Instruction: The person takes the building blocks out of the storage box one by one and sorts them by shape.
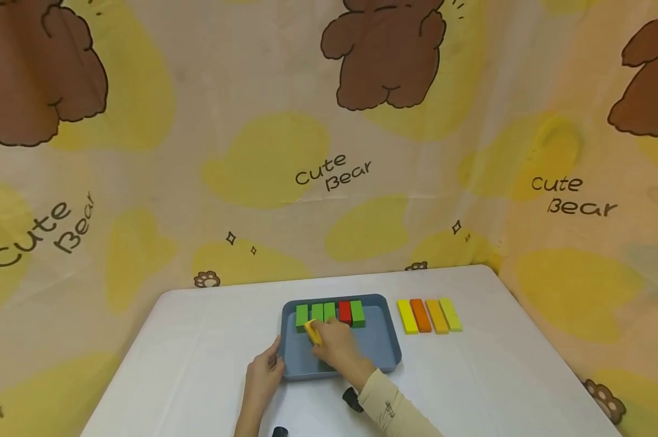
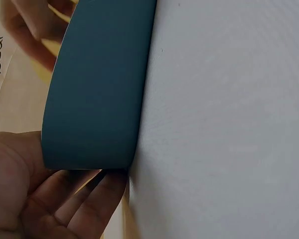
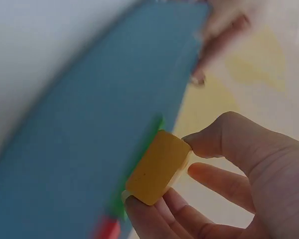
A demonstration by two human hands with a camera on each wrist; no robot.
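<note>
My right hand (image 1: 337,347) pinches a yellow-orange rectangular block (image 1: 311,332) between thumb and fingers, over the blue-grey tray (image 1: 377,343). In the right wrist view the block (image 3: 158,168) shows its end face, with blurred green behind it. Along the tray's back stand several green blocks (image 1: 302,318) and one red block (image 1: 345,312) in a row. At the tray's left side my left hand (image 1: 263,375) holds the wall near the front corner. The left wrist view has its fingers (image 2: 97,204) bent against the tray's outer wall (image 2: 94,89).
Right of the tray, side by side on the white table (image 1: 504,382), lie a yellow block (image 1: 408,317), an orange block (image 1: 420,315), a yellow-orange block (image 1: 437,317) and a pale yellow-green block (image 1: 450,314). A bear-printed cloth (image 1: 274,224) hangs behind the table.
</note>
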